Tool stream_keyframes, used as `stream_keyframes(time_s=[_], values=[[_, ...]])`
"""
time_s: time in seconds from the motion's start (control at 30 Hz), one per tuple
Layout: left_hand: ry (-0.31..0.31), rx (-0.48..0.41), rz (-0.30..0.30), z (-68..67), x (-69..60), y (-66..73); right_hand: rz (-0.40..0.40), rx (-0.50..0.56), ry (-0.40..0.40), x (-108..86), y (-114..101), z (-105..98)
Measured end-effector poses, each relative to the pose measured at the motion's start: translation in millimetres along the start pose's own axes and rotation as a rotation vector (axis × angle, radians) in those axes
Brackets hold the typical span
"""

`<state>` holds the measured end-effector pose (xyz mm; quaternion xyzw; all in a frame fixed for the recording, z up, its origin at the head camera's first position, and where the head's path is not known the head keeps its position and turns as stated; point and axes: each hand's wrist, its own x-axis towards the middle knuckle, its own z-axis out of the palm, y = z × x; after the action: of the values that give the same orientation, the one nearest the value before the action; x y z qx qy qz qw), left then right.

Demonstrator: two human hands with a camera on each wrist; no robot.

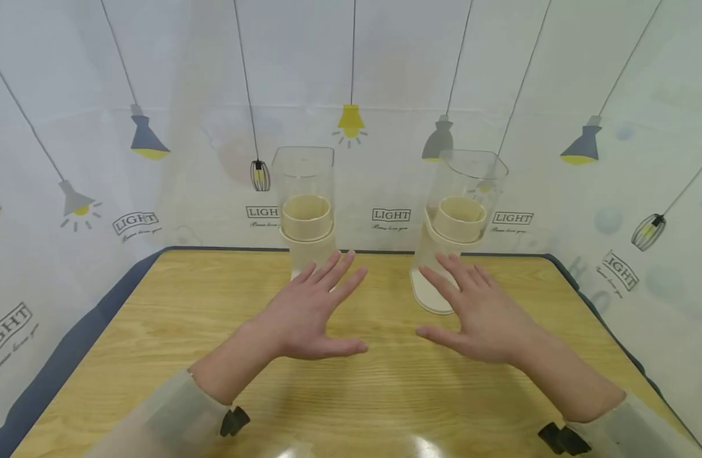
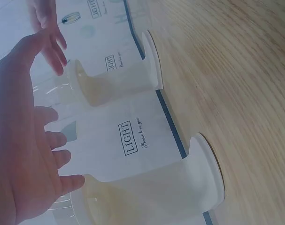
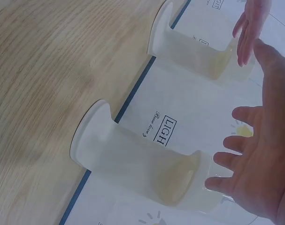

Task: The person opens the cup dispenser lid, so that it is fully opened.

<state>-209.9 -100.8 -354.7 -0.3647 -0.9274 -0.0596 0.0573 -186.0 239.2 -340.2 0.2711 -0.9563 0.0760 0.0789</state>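
Nearest, the wooden table runs from the camera toward 12 o'clock, with bare grain below and between the wrists, so there looks to be room to draw the elbows back toward 6. Over it the left hand reaches toward 1 o'clock and the right hand toward 11; on both, the fingers are straight and spread, thumbs held apart and pointing inward, gripping nothing.

Just beyond stand the two things nearest the hands: the left stand at 11 o'clock and the right stand at 1, each upright, cream below, with a clear tube on top. Some fingers overlap them, and from these angles I can't be sure whether any fingertip touches.

For a steady hold, I'd judge the cream body better than the clear wall, which looks thin and high; coming round from 9 o'clock on the left and 3 on the right should avoid tipping. The gap at 12, between the stands, gives the thumbs room.

Past them, the table's dark far edge lies close behind, backed by the lamp-printed sheet, so pushing toward 12 seems risky; sliding toward 6 looks safer.
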Motion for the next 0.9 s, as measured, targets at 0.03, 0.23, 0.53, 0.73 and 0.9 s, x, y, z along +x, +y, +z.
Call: stream_keyframes(time_s=[0.03, 0.23, 0.53, 0.73, 0.9], values=[[0.005, -0.005, 0.004, -0.3, 0.5, 0.3, 0.002, 0.004, 0.013, 0.0, 0.2, -1.4], [0.109, -0.028, 0.055, -1.2, 3.6, 1.5, 0.013, 0.024, 0.158, -0.5, 3.9, -10.6], [0.308, -0.103, 0.148, 1.4, 17.9, 1.8, -0.044, 0.061, 0.559, 1.8, 22.3, -30.3], [0.289, -0.200, 0.131, 1.2, 32.5, 4.4, 0.055, 0.083, 0.602, 12.2, 33.1, -51.1], [0.226, -0.253, 0.077, -1.2, 47.7, 8.3, 0.155, 0.150, 0.597, 26.7, 41.0, -66.3]])
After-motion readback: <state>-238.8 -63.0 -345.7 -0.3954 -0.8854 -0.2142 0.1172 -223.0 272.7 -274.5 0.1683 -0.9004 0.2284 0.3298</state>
